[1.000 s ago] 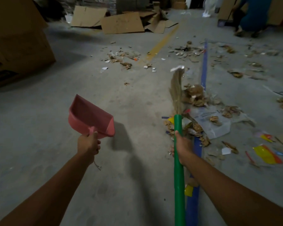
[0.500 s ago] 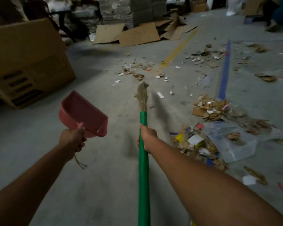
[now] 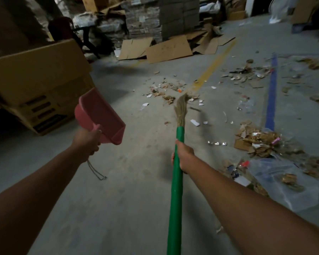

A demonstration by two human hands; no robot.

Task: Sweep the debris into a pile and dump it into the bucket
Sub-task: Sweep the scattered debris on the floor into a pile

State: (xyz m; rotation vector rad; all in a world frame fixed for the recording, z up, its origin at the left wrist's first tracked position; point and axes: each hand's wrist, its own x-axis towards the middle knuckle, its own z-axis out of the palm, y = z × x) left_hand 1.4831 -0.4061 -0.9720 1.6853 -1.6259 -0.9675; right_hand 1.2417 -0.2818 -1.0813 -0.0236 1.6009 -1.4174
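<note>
Right hand (image 3: 184,155) fingers clamped round broom (image 3: 175,190), left hand (image 3: 87,142) gripping dustpan (image 3: 99,116) aloft; broom has swung left off the debris pile (image 3: 256,140) toward loose scraps (image 3: 166,89) ahead, so gathering continues, bucket unseen.

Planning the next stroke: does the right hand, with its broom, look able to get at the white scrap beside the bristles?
Probably yes: the right hand grips the broom, whose bristles are just left of the white scrap, with bare floor between.
</note>
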